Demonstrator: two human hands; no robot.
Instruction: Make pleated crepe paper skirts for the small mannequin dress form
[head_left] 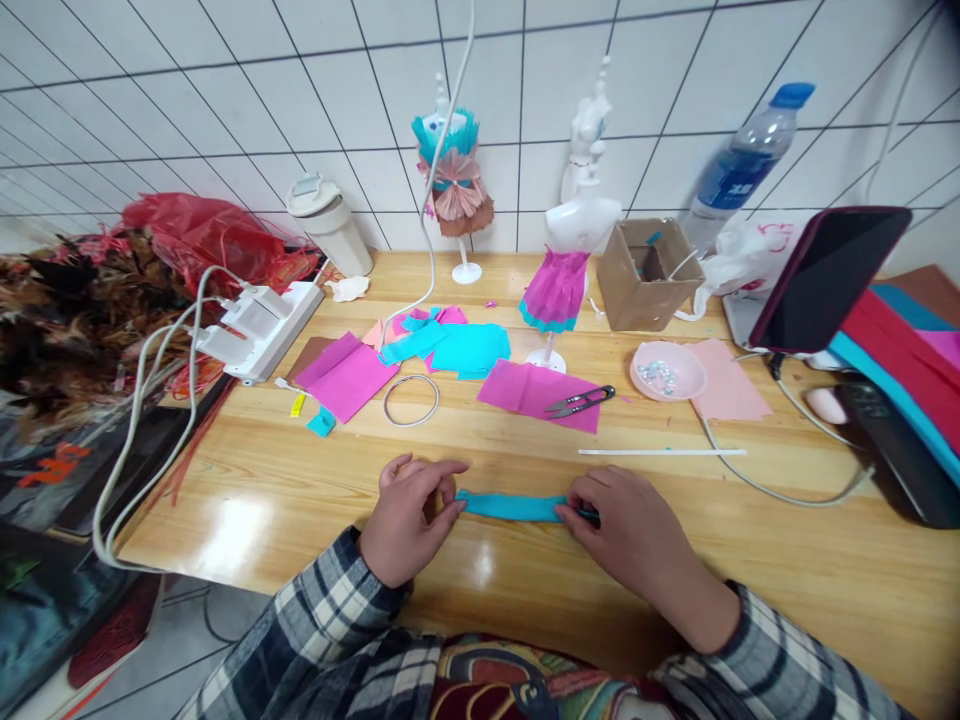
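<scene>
A narrow folded strip of turquoise crepe paper (514,506) stretches level between my hands, just above or on the table near its front edge; which, I cannot tell. My left hand (412,520) pinches its left end between thumb and fingers. At the right end, my right hand (630,520) grips it the same way, and a small dark thing shows under those fingers, too hidden to name. Beyond the strip lie thread snips (579,402) on a magenta paper piece (517,390). Behind stands a small white mannequin (581,220) in a magenta skirt with turquoise hem.
Magenta paper (349,378), turquoise paper (472,350) and a bangle-like ring (411,400) lie left of centre. A pink bowl of beads (667,371), cardboard box (645,290), propped phone (829,275) and white strip (660,452) are at right. A power strip (262,330) trails cables left.
</scene>
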